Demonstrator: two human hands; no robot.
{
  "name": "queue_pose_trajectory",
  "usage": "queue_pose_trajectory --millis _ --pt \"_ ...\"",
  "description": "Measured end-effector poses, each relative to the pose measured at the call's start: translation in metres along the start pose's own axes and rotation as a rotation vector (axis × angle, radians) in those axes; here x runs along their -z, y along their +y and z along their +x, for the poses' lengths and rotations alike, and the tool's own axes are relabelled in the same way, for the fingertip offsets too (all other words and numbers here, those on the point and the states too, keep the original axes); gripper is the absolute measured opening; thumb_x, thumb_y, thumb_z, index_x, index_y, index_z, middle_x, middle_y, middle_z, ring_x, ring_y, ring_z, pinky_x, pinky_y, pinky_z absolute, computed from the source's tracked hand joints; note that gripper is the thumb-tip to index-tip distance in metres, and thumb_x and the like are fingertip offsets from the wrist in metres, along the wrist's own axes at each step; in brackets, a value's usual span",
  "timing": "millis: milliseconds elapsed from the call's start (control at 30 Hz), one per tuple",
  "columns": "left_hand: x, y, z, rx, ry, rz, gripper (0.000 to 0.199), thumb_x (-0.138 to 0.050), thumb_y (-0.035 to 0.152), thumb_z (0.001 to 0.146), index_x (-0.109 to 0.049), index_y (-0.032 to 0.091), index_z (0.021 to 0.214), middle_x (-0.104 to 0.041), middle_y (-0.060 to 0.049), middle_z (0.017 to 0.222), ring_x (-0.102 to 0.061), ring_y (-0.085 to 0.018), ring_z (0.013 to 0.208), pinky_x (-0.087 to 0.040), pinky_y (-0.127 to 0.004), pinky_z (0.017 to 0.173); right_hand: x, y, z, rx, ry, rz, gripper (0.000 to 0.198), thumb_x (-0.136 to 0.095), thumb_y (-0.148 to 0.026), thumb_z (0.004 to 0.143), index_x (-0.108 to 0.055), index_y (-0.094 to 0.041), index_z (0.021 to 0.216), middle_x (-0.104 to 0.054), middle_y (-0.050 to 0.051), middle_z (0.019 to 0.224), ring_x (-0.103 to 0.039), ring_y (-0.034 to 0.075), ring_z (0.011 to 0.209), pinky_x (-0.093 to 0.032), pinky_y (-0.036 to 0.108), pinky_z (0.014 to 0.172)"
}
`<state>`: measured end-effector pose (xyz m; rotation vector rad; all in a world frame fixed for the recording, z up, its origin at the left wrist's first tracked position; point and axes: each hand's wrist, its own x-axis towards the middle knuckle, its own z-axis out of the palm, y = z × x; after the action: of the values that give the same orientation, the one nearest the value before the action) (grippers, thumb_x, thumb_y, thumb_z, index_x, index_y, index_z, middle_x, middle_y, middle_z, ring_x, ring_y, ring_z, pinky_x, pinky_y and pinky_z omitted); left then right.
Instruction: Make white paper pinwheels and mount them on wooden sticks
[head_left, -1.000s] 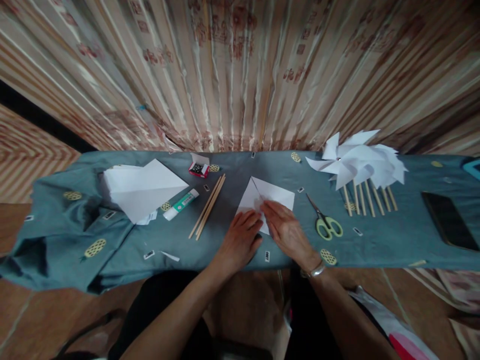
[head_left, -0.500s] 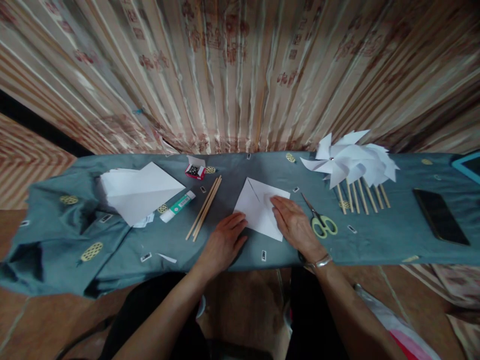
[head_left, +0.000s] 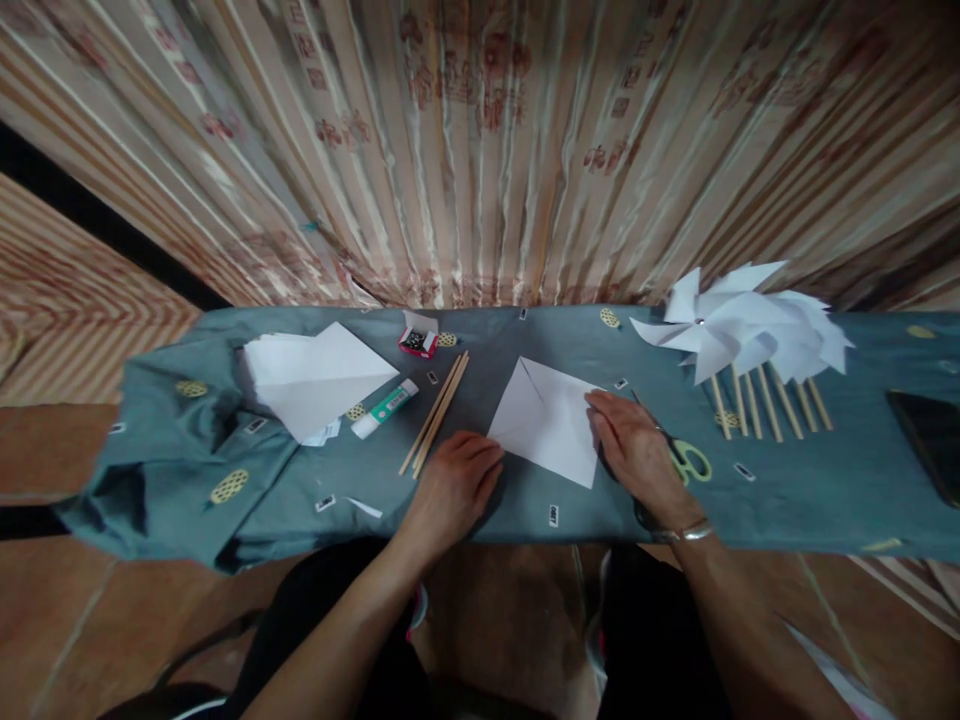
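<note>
A square sheet of white paper (head_left: pixel 544 425) lies turned at an angle on the cloth, with a slit running inward from its top corner. At its left corner rests my left hand (head_left: pixel 459 480), fingers stretched and touching the edge. My right hand (head_left: pixel 636 445) lies along the paper's right side, fingertips near the right corner, its fingers stretched out too. Partly covered by that hand are scissors (head_left: pixel 697 460) with pale green handles. Left of the sheet, several thin wooden sticks (head_left: pixel 437 415) lie side by side.
A glue stick (head_left: pixel 385 408), a small open red box (head_left: pixel 418 340) and a stack of white paper (head_left: pixel 315 380) are on the left. Finished paper pinwheels (head_left: pixel 757 320) on sticks lie to the right, before a dark phone (head_left: pixel 930 440). A paper scrap (head_left: pixel 364 507) sits near the front edge.
My right hand has slid from on top of the paper out to its right edge, nearer the scissors. The whole view has shifted, so everything appears farther right.
</note>
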<state>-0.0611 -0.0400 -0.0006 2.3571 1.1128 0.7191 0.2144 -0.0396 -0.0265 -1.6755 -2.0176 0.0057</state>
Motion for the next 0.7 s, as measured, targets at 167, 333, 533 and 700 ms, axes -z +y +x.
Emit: queue_pose_trajectory --millis 167,333,533,700 --pt "-0.004 0.025 -0.001 -0.034 -0.108 -0.064 0.021 -0.05 0.018 0.095 -0.069 0.012 0.089 -0.071 -0.008 0.089 -0.062 -0.02 0.091 -0.052 -0.032 0.084 0.003 -0.007 0.001 0.005 0.075 -0.021 0.041 -0.042 -0.032 0.098 -0.062 -0.008 0.126 -0.07 0.019 0.119 -0.064 0.03 0.113 -0.05 0.047 0.1" --pt "-0.023 0.043 -0.005 -0.165 -0.319 -0.016 0.021 -0.055 0.024 0.094 -0.067 0.015 0.078 -0.07 -0.003 0.082 -0.063 -0.016 0.083 -0.048 -0.029 0.084 -0.001 -0.027 0.004 0.036 0.044 0.005 0.038 -0.045 -0.035 0.098 -0.065 -0.014 0.122 -0.074 0.014 0.11 -0.07 0.028 0.099 -0.055 0.043 0.089" --pt "-0.042 0.058 -0.016 -0.203 -0.472 0.052 0.029 -0.059 0.036 0.091 -0.072 0.015 0.076 -0.072 -0.004 0.073 -0.067 -0.019 0.074 -0.049 -0.028 0.066 -0.007 -0.042 0.007 0.033 -0.001 0.04 0.035 -0.043 -0.037 0.098 -0.071 -0.019 0.109 -0.077 0.01 0.104 -0.073 0.026 0.092 -0.058 0.039 0.082" --pt "-0.047 0.062 -0.029 -0.26 -0.435 0.035 0.03 -0.059 0.036 0.09 -0.072 0.014 0.075 -0.073 -0.005 0.072 -0.069 -0.021 0.069 -0.045 -0.029 0.05 -0.008 -0.061 0.016 -0.013 -0.038 0.086 0.033 -0.046 -0.04 0.095 -0.073 -0.021 0.103 -0.078 0.007 0.1 -0.074 0.024 0.087 -0.059 0.036 0.077"
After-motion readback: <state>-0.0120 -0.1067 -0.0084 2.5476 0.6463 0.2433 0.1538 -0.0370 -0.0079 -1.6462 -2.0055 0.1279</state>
